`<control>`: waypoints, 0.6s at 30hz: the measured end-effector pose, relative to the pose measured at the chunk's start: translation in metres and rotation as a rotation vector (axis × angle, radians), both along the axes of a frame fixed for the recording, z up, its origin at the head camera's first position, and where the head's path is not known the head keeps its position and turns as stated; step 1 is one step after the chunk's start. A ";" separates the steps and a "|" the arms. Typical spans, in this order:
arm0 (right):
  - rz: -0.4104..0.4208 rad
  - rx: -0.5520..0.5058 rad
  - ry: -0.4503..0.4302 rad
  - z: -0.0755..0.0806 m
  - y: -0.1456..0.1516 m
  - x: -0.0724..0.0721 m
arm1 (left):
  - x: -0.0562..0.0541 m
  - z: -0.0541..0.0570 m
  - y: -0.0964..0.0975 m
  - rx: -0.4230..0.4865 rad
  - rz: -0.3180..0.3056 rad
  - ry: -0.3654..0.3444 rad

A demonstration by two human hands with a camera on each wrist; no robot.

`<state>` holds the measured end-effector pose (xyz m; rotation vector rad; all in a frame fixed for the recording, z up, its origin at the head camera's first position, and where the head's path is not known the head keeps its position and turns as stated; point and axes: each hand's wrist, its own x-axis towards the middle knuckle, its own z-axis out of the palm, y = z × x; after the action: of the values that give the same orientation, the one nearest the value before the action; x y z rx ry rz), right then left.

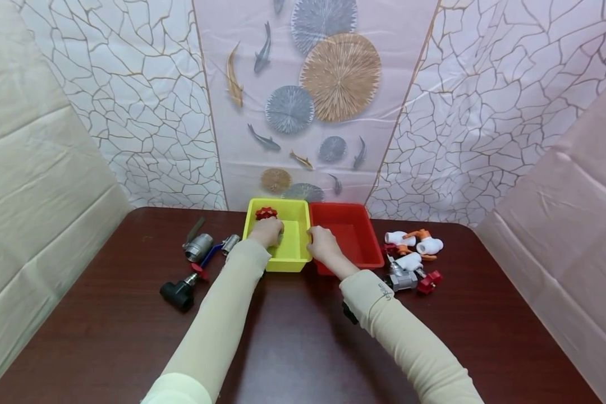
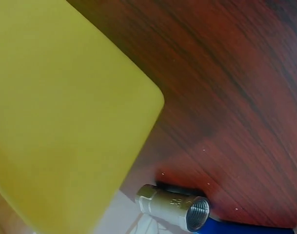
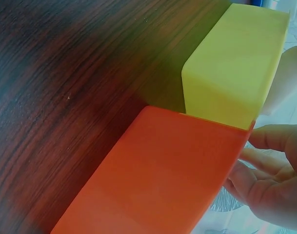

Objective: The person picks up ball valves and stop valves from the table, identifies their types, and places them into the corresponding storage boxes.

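Red handwheel (image 1: 266, 212) sits in the yellow tray (image 1: 285, 265), just beyond your left grip (image 1: 266, 232); whether that grip is clamped on it, I cannot tell. Your right grip (image 1: 325, 246) bends where yellow and red tray (image 1: 352, 238) meet; a pinch there is unclear. Side-by-side trays between metal ball valve (image 1: 200, 248) and white valves (image 1: 429, 246) likely keep both sides reachable.

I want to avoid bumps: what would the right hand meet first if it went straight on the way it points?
Probably the right wall of the yellow tray, beside the red tray. Depth is unclear in the head view, so the right hand may already touch that wall.
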<state>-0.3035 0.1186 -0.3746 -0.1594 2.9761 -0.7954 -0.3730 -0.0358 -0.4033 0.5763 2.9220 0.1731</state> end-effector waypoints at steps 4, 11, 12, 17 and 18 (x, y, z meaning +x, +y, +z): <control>-0.006 -0.006 -0.013 -0.002 -0.001 0.001 | 0.003 0.000 0.001 -0.002 0.018 -0.028; -0.013 0.017 -0.018 -0.002 -0.005 0.000 | 0.002 0.006 -0.005 0.071 0.005 -0.015; -0.019 0.017 -0.020 -0.002 -0.005 0.000 | 0.002 0.008 -0.007 0.091 0.002 -0.006; -0.028 0.005 -0.055 -0.002 -0.008 0.001 | 0.002 0.016 -0.018 0.186 -0.001 0.026; -0.026 0.003 -0.063 -0.002 -0.008 0.001 | 0.003 0.018 -0.020 0.198 -0.004 0.027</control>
<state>-0.3021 0.1102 -0.3771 -0.0936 2.9258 -0.7841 -0.3703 -0.0555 -0.3858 0.6172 2.9497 0.4620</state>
